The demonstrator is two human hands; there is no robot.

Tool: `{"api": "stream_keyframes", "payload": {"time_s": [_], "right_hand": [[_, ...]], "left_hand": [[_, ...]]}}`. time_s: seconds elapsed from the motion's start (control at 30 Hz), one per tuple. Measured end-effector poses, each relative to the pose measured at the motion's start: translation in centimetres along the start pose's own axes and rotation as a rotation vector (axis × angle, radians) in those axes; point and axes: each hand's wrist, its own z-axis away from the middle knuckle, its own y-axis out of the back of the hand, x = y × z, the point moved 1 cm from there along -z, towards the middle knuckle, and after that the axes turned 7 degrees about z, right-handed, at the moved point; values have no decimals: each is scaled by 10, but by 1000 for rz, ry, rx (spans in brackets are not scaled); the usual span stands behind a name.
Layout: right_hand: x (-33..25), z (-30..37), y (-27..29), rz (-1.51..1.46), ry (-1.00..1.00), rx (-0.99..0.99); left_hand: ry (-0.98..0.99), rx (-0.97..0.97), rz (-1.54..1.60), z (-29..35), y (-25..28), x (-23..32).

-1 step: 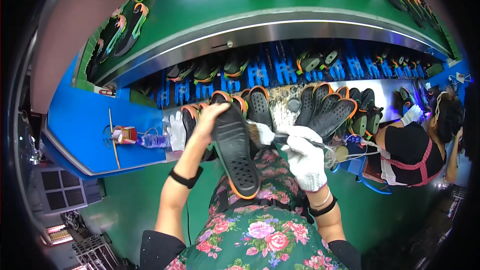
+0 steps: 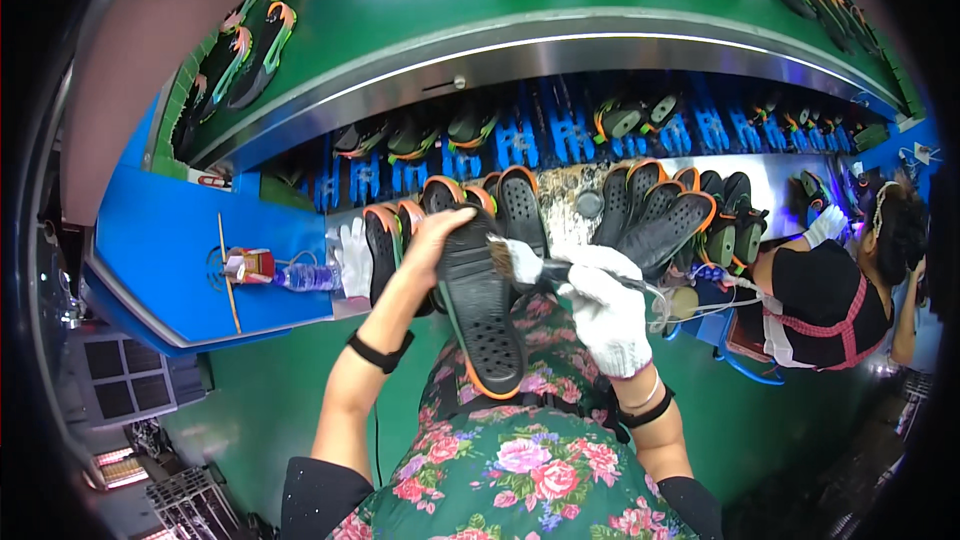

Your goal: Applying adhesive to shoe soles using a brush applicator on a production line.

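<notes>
My bare left hand (image 2: pixel 432 248) grips a black shoe sole (image 2: pixel 482 310) by its upper end, thumb on top. The sole is tilted, ribbed in the middle, dotted with small holes near its lower end and edged in orange. In a white knitted glove, my right hand (image 2: pixel 608 310) is closed round a brush (image 2: pixel 526 262) with a white head. Its brown bristles meet the sole's right edge near the upper end. Behind my hands, perforated black soles (image 2: pixel 520 210) with orange rims stand on a glue-stained metal bench (image 2: pixel 572 224); others (image 2: pixel 668 232) lie overlapped to the right.
A green conveyor (image 2: pixel 400 25) carrying shoes runs across the back, above blue racks (image 2: pixel 518 143). On the blue table (image 2: pixel 150 250) at left are a plastic bottle (image 2: pixel 306 277), a red carton (image 2: pixel 252 266) and a stick. A white glove (image 2: pixel 353 258) lies nearby. A co-worker (image 2: pixel 820 285) sits at right.
The sole in my left hand has shifted slightly right and turned a little. The brush bristles have come up onto its edge from beside it.
</notes>
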Motion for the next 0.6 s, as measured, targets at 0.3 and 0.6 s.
{"api": "stream_keyframes", "payload": {"time_s": [0.3,0.6], "right_hand": [[-1,-6,-5,22,-64,44],[-10,-24,-10,545,482,-53]], "left_hand": [[456,-613,688,61,-36,-103],[300,-553,1008,57,-79,-54]]}}
